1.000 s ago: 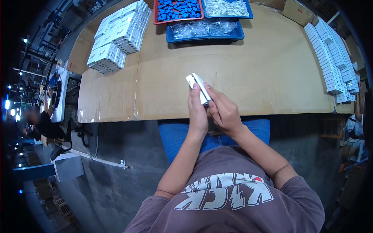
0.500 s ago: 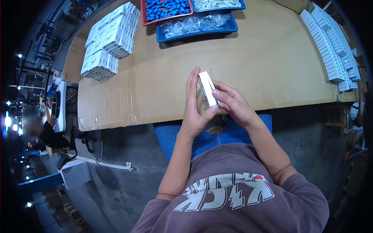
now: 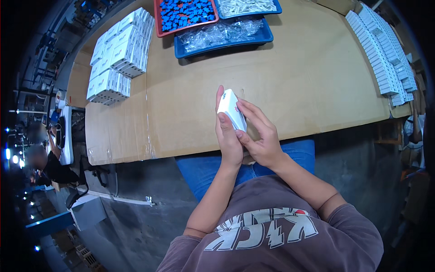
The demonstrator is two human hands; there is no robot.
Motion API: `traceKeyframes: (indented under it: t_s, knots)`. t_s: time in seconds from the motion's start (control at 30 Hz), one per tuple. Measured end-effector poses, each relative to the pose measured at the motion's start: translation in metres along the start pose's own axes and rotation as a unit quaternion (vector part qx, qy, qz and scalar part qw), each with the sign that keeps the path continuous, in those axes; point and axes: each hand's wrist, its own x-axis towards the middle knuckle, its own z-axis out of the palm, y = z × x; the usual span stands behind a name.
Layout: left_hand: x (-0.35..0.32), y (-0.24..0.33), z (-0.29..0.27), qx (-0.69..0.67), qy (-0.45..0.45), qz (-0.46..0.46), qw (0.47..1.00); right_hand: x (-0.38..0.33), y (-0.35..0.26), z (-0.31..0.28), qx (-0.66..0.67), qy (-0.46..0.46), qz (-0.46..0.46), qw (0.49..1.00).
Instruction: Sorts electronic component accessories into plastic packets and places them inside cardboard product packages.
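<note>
A small white box (image 3: 230, 105) with small printed marks is held between my two hands, above the near part of the cardboard-covered table (image 3: 190, 109). My left hand (image 3: 229, 136) wraps its left side, with the thumb lying on the near face. On the other side my right hand (image 3: 262, 133) presses its fingers along the box's right edge, thumb near the bottom corner. The box looks closed from this side; its underside is hidden by my palms.
Stacked white boxes (image 3: 118, 54) stand at the table's left, and long rows of small white boxes (image 3: 376, 54) at its right. Along the back are a red tray (image 3: 158, 22) of blue pieces, a blue tray (image 3: 222, 48) of clear plastic bags, and another blue tray (image 3: 276, 9) of white pieces. A person (image 3: 56, 158) sits far left.
The box has turned so a broad printed face shows instead of mainly a narrow side. Both hands have closed more fully around it and shifted slightly nearer me and left.
</note>
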Motion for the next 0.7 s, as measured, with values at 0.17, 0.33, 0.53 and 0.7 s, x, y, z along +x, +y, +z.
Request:
traceKeyframes:
  t_s: [0.17,0.33,0.53,0.7]
  knots:
    - [0.006,-0.013,-0.005,0.023,-0.001,0.053,0.998,0.005,0.015,0.000,-0.081,-0.014,-0.087,0.993]
    - [0.006,-0.017,-0.007,0.044,0.012,0.067,0.997,0.005,0.021,0.005,-0.100,-0.001,-0.121,0.988]
    - [0.003,-0.013,-0.012,0.048,0.008,0.065,0.997,0.004,0.022,0.012,-0.107,0.002,-0.132,0.985]
    - [-0.001,-0.017,-0.009,-0.008,0.030,0.040,0.999,-0.001,0.027,0.013,-0.092,0.004,-0.125,0.988]
